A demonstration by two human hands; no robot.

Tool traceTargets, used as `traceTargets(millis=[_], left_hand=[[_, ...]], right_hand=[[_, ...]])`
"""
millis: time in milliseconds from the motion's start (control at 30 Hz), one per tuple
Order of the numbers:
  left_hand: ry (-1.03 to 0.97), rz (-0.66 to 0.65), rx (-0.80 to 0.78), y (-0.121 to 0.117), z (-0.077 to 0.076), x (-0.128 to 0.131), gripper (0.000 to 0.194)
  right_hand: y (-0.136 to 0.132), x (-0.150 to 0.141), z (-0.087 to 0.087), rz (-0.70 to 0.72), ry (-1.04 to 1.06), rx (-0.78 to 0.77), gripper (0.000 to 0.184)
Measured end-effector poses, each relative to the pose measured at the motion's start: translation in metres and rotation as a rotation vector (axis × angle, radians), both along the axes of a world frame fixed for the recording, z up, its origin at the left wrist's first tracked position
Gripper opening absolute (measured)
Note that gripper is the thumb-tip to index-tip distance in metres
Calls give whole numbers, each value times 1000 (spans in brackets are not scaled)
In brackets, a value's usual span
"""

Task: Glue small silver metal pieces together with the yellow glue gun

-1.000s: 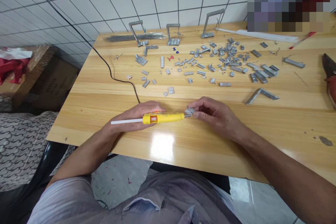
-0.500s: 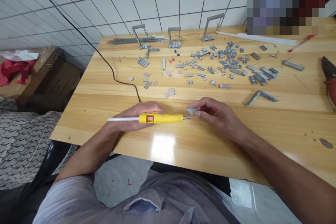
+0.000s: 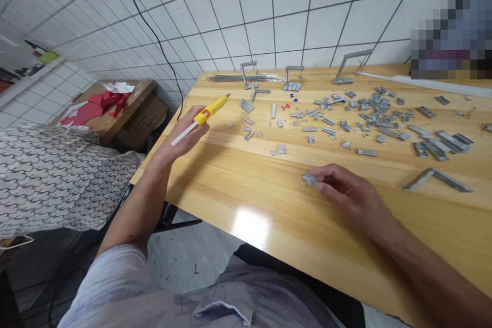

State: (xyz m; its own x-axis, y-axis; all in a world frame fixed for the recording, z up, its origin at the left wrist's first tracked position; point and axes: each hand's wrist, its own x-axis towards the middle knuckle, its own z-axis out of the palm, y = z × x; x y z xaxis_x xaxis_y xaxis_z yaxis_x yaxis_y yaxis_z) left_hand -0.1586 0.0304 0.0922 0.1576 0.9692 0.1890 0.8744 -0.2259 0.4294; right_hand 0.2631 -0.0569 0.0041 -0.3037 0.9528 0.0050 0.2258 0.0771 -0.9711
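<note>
A yellow hot glue gun [image 3: 211, 110] with a white glue stick [image 3: 184, 133] out of its back is gripped in my left hand [image 3: 188, 130]. Its nozzle points up and to the right, over the left part of the table. Between the thumb and fingers of my right hand [image 3: 346, 192] is a small grey piece [image 3: 308, 179] made of little strips side by side, just above or on the wood; I cannot tell which. Beyond both hands lie many loose grey pieces [image 3: 378, 105]. Three small grey lamp-post-like frames [image 3: 294, 78] stand near the wall.
A grey L-shaped piece [image 3: 436, 177] lies right of my right hand. Thin metal wires [image 3: 242, 78] and a long white strip [image 3: 430, 83] lie along the back of the table. The black cord [image 3: 161, 51] hangs at the left. Boxes [image 3: 134, 118] with red scraps stand beyond the left edge.
My left hand has carried the glue gun away from the grey piece, leftward and toward the back, turning its nozzle upward. My right hand still pinches the piece. The view has swung left.
</note>
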Motion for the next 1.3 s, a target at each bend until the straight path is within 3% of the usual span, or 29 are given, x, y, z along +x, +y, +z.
traceTargets(millis=[100, 233, 533, 1033, 1167, 1300], left_hand=[[148, -56, -40, 9, -9, -6, 42], [295, -52, -90, 11, -26, -8, 42], [327, -119, -92, -11, -54, -26, 43], [405, -12, -107, -32, -52, -18, 40], [381, 10, -49, -27, -56, -22, 41], [392, 31, -88, -20, -61, -17, 40]], right_hand=[[0, -1, 0, 5, -4, 16, 35], [0, 0, 1, 5, 5, 31, 32], [-1, 0, -7, 15, -44, 18, 33], [-1, -1, -5, 22, -54, -4, 38], [-1, 0, -7, 16, -53, -3, 38], [-1, 0, -7, 22, -54, 9, 35]])
